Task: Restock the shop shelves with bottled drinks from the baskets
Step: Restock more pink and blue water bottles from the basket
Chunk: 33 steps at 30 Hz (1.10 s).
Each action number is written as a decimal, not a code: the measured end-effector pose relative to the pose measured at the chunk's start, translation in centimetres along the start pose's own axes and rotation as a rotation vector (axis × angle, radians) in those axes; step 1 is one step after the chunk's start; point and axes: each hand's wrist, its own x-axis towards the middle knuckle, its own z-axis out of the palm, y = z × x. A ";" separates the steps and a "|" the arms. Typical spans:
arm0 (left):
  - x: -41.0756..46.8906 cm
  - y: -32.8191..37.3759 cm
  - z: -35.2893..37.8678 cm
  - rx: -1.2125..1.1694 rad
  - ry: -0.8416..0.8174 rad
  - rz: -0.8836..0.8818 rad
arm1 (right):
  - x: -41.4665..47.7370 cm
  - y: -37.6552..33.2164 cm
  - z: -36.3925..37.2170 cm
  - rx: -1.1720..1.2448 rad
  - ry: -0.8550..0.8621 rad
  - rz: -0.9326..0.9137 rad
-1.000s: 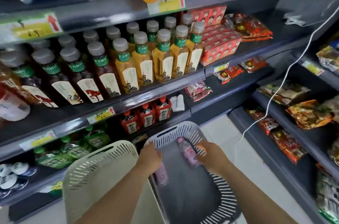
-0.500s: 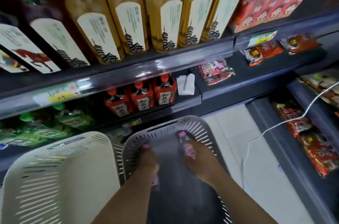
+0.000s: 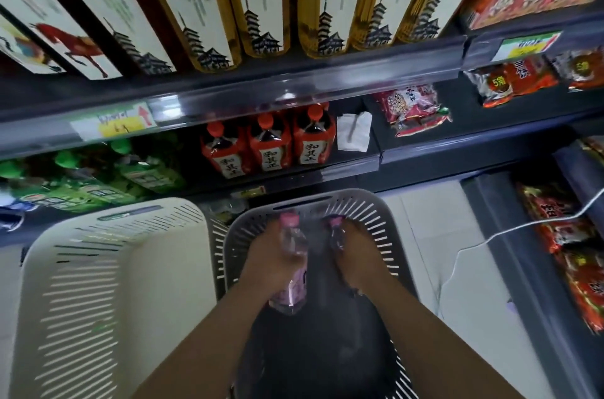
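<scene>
Two small clear plastic bottles with pink caps are lifted but not yet shelved. The left-hand bottle [image 3: 294,243] carries a pink label low on its body. The right-hand bottle [image 3: 338,237] is blurred and mostly covered, so it is only probably a match. The left hand [image 3: 271,261] and right hand [image 3: 359,261] each wrap around one, inside the grey slotted plastic basket [image 3: 385,235]. A cream slotted plastic basket [image 3: 114,268] stands left of the hands. Ahead and above them, red-capped bottles [image 3: 268,150] stand on a dark shelf [image 3: 327,171]. Picking looks done; placing remains.
</scene>
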 end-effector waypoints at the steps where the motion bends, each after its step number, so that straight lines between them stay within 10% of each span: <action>1: -0.8 0.3 -0.9 -0.023 0.014 0.024 | 0.8 0.3 0.3 0.007 0.019 0.019; 19: -7.3 0.6 -5.9 -0.321 0.188 0.068 | 0.8 0.2 2.8 -0.120 -0.115 0.020; 33: -22.0 8.8 -15.1 -0.346 0.506 0.206 | -13.0 -13.5 -18.9 0.054 -0.188 -0.421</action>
